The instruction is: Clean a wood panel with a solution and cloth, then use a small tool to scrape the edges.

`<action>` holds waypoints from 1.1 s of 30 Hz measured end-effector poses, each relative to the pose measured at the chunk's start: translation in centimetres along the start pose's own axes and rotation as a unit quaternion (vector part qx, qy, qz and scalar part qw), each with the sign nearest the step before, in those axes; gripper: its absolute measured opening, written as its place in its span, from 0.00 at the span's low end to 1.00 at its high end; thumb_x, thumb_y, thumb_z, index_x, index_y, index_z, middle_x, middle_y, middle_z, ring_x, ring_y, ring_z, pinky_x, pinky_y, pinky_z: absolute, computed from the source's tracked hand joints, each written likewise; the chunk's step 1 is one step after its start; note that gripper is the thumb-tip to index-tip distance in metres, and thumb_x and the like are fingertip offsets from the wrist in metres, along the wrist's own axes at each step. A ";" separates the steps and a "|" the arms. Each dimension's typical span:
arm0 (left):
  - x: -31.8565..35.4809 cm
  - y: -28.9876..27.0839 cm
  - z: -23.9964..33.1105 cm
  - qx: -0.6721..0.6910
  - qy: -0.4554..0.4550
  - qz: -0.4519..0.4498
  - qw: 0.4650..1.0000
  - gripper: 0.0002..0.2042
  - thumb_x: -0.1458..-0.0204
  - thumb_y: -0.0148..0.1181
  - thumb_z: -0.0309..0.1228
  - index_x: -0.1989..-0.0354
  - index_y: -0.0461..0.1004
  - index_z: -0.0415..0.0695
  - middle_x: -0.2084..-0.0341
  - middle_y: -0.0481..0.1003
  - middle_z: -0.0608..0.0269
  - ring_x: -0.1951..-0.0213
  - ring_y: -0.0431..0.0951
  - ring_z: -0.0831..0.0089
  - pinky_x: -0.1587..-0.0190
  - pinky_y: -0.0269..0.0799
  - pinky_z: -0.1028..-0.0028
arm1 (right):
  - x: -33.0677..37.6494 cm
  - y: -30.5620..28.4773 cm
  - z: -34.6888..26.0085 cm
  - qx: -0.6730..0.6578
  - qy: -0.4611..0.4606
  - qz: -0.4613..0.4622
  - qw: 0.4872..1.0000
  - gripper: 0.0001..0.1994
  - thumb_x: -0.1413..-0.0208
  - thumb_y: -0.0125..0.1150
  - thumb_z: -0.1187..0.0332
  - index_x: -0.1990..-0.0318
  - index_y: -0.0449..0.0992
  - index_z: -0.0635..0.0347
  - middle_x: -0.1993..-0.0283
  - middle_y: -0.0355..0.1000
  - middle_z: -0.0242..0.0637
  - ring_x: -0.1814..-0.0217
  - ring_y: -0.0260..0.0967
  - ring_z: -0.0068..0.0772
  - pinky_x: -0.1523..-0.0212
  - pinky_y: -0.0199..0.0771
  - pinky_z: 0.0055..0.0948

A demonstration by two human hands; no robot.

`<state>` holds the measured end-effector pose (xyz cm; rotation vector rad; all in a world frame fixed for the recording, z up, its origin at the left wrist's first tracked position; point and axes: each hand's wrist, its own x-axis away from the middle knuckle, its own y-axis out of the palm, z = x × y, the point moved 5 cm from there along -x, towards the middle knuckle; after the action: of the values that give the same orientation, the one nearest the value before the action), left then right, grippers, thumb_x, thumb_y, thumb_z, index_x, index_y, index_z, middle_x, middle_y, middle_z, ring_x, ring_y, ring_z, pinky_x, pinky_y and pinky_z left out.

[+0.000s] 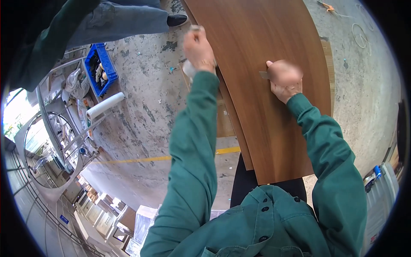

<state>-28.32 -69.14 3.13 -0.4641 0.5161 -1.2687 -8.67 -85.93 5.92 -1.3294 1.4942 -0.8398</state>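
A brown wood-grain panel [274, 128] lies lengthwise before me, on top of another brown panel [240, 138] whose edge shows at the left. My right hand [286, 78] is closed over the upper panel, its thumb sticking out and its fingers smeared by motion. From it juts a short, flat greyish strip [263, 75], too small to name surely. Off the panels' left edge, my left hand [198, 49] is held in a fist; something small and pale [195, 28] shows at its far side. A white rounded thing [188, 68] appears beside that wrist, partly hidden.
Cardboard [225, 120] shows under the panels. At the left are a blue crate [110, 70] of tools and a white roll [105, 106]. Another person's grey-trousered leg [124, 21] stands at the far left. Orange-handled scissors [327, 7] and white cord [360, 36] lie far right.
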 end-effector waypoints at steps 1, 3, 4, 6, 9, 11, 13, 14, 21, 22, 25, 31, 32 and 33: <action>2.8 -0.3 0.2 -0.013 0.022 -0.007 1.000 0.11 0.53 0.59 0.33 0.80 0.68 0.41 0.79 0.69 0.58 0.74 0.69 0.62 0.68 0.64 0.68 | 0.4 0.0 0.4 0.007 0.003 -0.002 1.000 0.17 0.60 0.59 0.72 0.58 0.67 0.50 0.67 0.66 0.29 0.69 0.67 0.29 0.70 0.63 0.31; 7.9 -2.0 -1.2 0.017 -0.011 -0.012 1.000 0.11 0.53 0.59 0.32 0.81 0.67 0.42 0.80 0.68 0.60 0.74 0.68 0.64 0.68 0.64 0.68 | 0.4 0.1 0.2 0.007 0.008 -0.007 1.000 0.17 0.60 0.59 0.72 0.59 0.67 0.50 0.68 0.66 0.29 0.69 0.67 0.29 0.70 0.63 0.31; 9.1 -2.4 -0.9 0.002 -0.026 -0.025 0.999 0.11 0.53 0.60 0.31 0.81 0.67 0.42 0.80 0.68 0.60 0.74 0.68 0.64 0.68 0.64 0.68 | 0.4 0.0 0.3 0.010 0.009 -0.005 1.000 0.17 0.60 0.59 0.72 0.59 0.67 0.50 0.68 0.66 0.29 0.69 0.67 0.29 0.70 0.63 0.31; 8.6 -2.7 -0.6 -0.033 -0.045 -0.029 0.998 0.11 0.52 0.59 0.32 0.81 0.67 0.42 0.79 0.68 0.60 0.73 0.68 0.64 0.68 0.64 0.68 | 0.3 -0.2 -0.1 0.012 0.001 0.011 1.000 0.17 0.60 0.59 0.72 0.59 0.67 0.50 0.69 0.65 0.29 0.69 0.67 0.29 0.71 0.62 0.31; 1.2 -0.9 0.4 -0.003 -0.036 -0.018 0.999 0.14 0.52 0.59 0.35 0.81 0.67 0.41 0.79 0.70 0.58 0.73 0.69 0.63 0.68 0.64 0.68 | -0.4 -0.3 -0.3 0.006 0.002 0.013 1.000 0.17 0.61 0.59 0.73 0.59 0.67 0.50 0.70 0.64 0.29 0.70 0.66 0.29 0.71 0.62 0.31; -1.5 -0.1 0.4 0.005 -0.080 -0.028 0.996 0.14 0.52 0.59 0.36 0.81 0.67 0.40 0.79 0.70 0.57 0.73 0.70 0.61 0.68 0.65 0.67 | -0.3 -0.2 -0.3 0.000 0.001 0.011 1.000 0.17 0.61 0.60 0.73 0.59 0.67 0.50 0.69 0.64 0.29 0.70 0.66 0.29 0.71 0.62 0.31; -1.5 -0.6 0.4 -0.015 -0.027 -0.005 0.999 0.14 0.52 0.59 0.36 0.81 0.66 0.39 0.79 0.70 0.57 0.74 0.70 0.61 0.68 0.65 0.67 | -0.3 -0.2 -0.7 -0.010 0.000 0.010 1.000 0.17 0.61 0.60 0.73 0.59 0.67 0.50 0.69 0.65 0.29 0.70 0.66 0.29 0.71 0.62 0.31; 0.2 -0.6 -0.1 -0.014 -0.017 -0.012 1.000 0.14 0.52 0.59 0.35 0.82 0.66 0.40 0.79 0.69 0.58 0.74 0.69 0.61 0.68 0.64 0.67 | -0.1 -0.1 -0.5 -0.010 0.002 0.006 1.000 0.17 0.61 0.60 0.73 0.60 0.67 0.50 0.69 0.65 0.29 0.70 0.66 0.29 0.71 0.62 0.31; 7.8 -2.4 -0.9 -0.025 -0.032 -0.028 0.999 0.12 0.52 0.59 0.33 0.81 0.65 0.42 0.79 0.68 0.59 0.74 0.68 0.63 0.68 0.63 0.66 | 0.2 -0.2 -0.1 0.012 0.005 0.007 1.000 0.18 0.62 0.60 0.73 0.60 0.67 0.50 0.68 0.65 0.29 0.69 0.66 0.29 0.71 0.63 0.31; 5.4 -2.2 -0.8 -0.024 -0.004 -0.011 1.000 0.11 0.52 0.58 0.33 0.80 0.66 0.41 0.79 0.69 0.58 0.74 0.69 0.62 0.68 0.64 0.66 | -0.1 -0.2 -0.4 0.008 0.001 0.009 1.000 0.18 0.62 0.60 0.73 0.60 0.67 0.50 0.68 0.65 0.29 0.69 0.66 0.29 0.71 0.63 0.31; -2.0 0.1 1.5 0.001 -0.048 -0.016 0.999 0.11 0.54 0.60 0.35 0.78 0.70 0.40 0.78 0.73 0.55 0.75 0.72 0.60 0.69 0.66 0.66 | 0.1 -0.2 -0.2 0.011 0.001 0.006 1.000 0.18 0.62 0.60 0.73 0.60 0.67 0.50 0.68 0.65 0.29 0.69 0.66 0.29 0.71 0.63 0.31; 1.6 -0.7 -0.5 -0.032 -0.019 -0.021 0.999 0.11 0.54 0.61 0.36 0.79 0.70 0.41 0.79 0.71 0.57 0.74 0.71 0.64 0.67 0.66 0.68 | 0.0 0.0 -0.1 -0.003 0.002 0.008 1.000 0.17 0.61 0.59 0.73 0.60 0.67 0.49 0.69 0.65 0.28 0.70 0.66 0.29 0.71 0.63 0.31; 3.7 -1.3 -0.6 -0.007 -0.034 -0.041 0.999 0.11 0.54 0.61 0.35 0.79 0.70 0.41 0.81 0.70 0.58 0.75 0.71 0.67 0.67 0.66 0.69 | 0.1 -0.1 0.3 0.000 0.003 0.010 1.000 0.17 0.61 0.60 0.73 0.60 0.67 0.50 0.69 0.65 0.29 0.70 0.66 0.29 0.71 0.63 0.31; 5.3 -2.4 -1.1 0.000 -0.063 -0.083 0.995 0.11 0.53 0.60 0.35 0.79 0.69 0.41 0.81 0.69 0.62 0.76 0.69 0.72 0.68 0.66 0.72 | 0.2 -0.3 0.4 0.000 0.004 0.012 1.000 0.16 0.61 0.60 0.73 0.61 0.67 0.50 0.69 0.65 0.29 0.70 0.66 0.29 0.71 0.63 0.31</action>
<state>-29.69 -74.93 3.06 -0.5931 0.3775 -1.3887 -8.24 -86.15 5.99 -1.3075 1.5136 -0.8295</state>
